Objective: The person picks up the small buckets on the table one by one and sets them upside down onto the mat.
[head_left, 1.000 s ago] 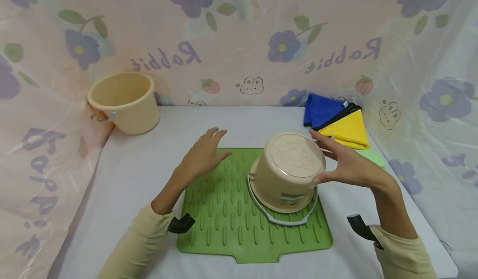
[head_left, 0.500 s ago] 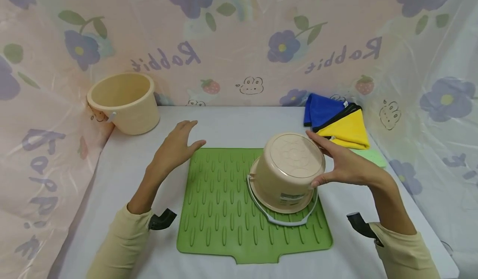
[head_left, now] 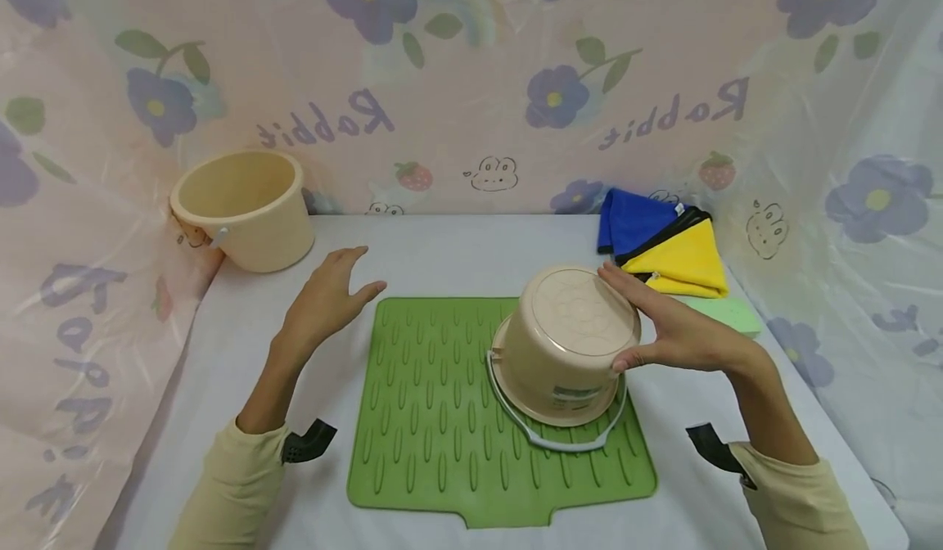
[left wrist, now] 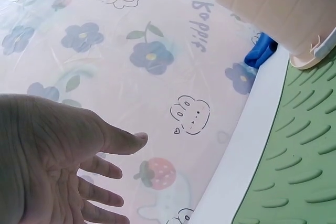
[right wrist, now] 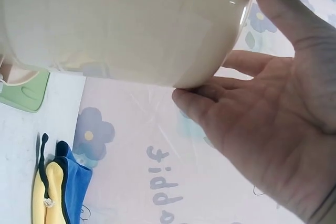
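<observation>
A beige bucket stands upside down on the right side of a green ridged mat, a flower pattern on its upturned base. Its pale grey handle lies on the mat towards me. My right hand holds the bucket's base from the right; in the right wrist view the thumb is on one side and the fingertips are at the base's edge. My left hand hovers left of the mat, holding nothing, its thumb apart from the fingers in the left wrist view.
A second, yellowish bucket stands upright at the back left. Folded at the back right is a blue and yellow cloth with black edging, and a light green block lies in front of it. A patterned curtain surrounds the white table.
My left hand has moved left, away from the bucket and off the mat. My right hand has closed in slightly on the bucket's base. The bucket has stayed in place.
</observation>
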{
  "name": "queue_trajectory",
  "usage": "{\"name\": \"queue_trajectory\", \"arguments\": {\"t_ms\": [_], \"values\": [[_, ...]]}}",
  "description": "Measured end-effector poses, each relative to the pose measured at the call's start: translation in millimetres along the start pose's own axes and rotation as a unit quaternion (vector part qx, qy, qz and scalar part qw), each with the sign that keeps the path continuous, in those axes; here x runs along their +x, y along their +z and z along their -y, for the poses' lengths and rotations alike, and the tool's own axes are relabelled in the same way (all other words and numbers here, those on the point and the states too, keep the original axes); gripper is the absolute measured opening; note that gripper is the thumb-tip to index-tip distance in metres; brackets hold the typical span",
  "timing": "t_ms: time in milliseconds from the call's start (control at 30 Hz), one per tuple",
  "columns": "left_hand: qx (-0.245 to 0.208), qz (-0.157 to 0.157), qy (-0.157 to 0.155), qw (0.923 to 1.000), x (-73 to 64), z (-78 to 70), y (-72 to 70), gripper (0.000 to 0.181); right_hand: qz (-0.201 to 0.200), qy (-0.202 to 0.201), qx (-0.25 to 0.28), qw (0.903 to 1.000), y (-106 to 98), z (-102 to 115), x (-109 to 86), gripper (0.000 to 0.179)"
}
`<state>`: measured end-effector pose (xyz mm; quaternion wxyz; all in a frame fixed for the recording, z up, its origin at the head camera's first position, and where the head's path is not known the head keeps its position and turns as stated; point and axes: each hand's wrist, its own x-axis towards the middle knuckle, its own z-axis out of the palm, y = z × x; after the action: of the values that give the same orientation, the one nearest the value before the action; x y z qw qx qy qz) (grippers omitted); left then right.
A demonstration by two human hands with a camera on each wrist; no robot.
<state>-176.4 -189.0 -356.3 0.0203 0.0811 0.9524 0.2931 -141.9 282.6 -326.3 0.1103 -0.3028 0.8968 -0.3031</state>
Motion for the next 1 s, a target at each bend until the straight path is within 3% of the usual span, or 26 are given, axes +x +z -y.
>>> {"name": "queue_trajectory", "arguments": {"t_ms": [233, 400, 733, 1000], "values": [[0.004, 0.004, -0.009, 0.9999, -1.8, 6.1, 0.1, 0.071, -0.001, -0.076, -0.017, 0.9969, -0.5, 0.6, -5.4, 0.110], [0.004, 0.004, -0.011, 0.9999, 0.8, 7.8, -2.1, 0.071, 0.022, -0.118, -0.026, 0.9924, -1.0, 7.4, -1.2, 0.102], [-0.004, 0.010, -0.003, 0.9999, 5.3, 3.6, 0.3, 0.071, 0.095, -0.093, -0.063, 0.9892, 4.9, 30.8, 2.0, 0.071], [-0.006, 0.013, -0.010, 0.9999, 1.6, 9.7, 1.0, 0.070, 0.098, -0.119, -0.108, 0.9822, 9.1, 28.5, -2.3, 0.070]]}}
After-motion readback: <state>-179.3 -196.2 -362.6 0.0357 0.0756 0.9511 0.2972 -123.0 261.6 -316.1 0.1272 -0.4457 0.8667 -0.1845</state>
